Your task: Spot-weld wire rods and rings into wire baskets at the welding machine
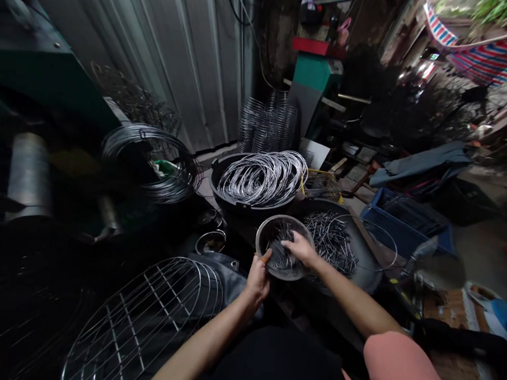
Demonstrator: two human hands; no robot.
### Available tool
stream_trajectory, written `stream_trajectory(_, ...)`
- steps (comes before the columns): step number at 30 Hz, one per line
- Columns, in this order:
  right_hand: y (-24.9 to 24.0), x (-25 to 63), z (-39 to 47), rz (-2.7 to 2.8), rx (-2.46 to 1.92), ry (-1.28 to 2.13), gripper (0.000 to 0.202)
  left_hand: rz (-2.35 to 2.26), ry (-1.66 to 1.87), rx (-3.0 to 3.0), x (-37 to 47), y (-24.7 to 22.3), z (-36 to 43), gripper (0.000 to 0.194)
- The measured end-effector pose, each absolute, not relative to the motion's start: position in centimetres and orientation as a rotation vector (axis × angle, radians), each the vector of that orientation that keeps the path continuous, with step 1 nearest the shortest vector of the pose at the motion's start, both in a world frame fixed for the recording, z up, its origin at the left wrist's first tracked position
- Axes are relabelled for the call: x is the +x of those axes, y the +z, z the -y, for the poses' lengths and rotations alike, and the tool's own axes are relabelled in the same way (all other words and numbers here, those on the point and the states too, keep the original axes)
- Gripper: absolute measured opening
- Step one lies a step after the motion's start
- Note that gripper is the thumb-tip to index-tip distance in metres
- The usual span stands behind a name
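My left hand is closed on the near left rim of a round metal bowl, with a brown covering on its thumb. The bowl is tilted toward me and holds many short grey metal wire pieces. My right hand reaches in over the bowl's right side, its fingers closed around some of these pieces, which look slightly blurred. Right beside the bowl, a wide dark pan carries a heap of similar short wire pieces. Behind the bowl stands a black basin full of shiny wire rings.
A round wire grill lies at the lower left. Wire coil hangs near a dark green machine on the left. Stacked rings stand by the metal wall. A blue crate sits at right.
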State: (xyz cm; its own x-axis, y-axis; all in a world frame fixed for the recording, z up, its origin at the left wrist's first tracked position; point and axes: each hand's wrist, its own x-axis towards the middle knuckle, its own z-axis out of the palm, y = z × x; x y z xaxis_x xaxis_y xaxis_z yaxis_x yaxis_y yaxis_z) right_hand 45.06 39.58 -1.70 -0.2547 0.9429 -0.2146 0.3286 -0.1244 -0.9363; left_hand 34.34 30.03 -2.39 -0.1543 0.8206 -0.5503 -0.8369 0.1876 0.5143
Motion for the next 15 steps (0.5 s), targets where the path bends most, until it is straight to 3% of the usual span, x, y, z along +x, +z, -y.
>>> stream_trajectory(4, -3.1, 44.5, -39.1, 1.877, -1.675, 1.003, 0.015, -0.902, 1.461, -0.027, 34.5, -2.5, -30.1, 0.024)
stream_trajectory(9, -0.9, 44.1, -39.0, 2.105, -1.805, 0.830, 0.023, -0.905, 1.471, -0.036, 34.7, -2.7, -29.9, 0.025)
stream_trajectory(15, 1.7, 43.5, -38.1, 2.336, -1.858, 0.626, 0.054, -0.872, 1.485, -0.027, 34.8, -3.1, -30.0, 0.029)
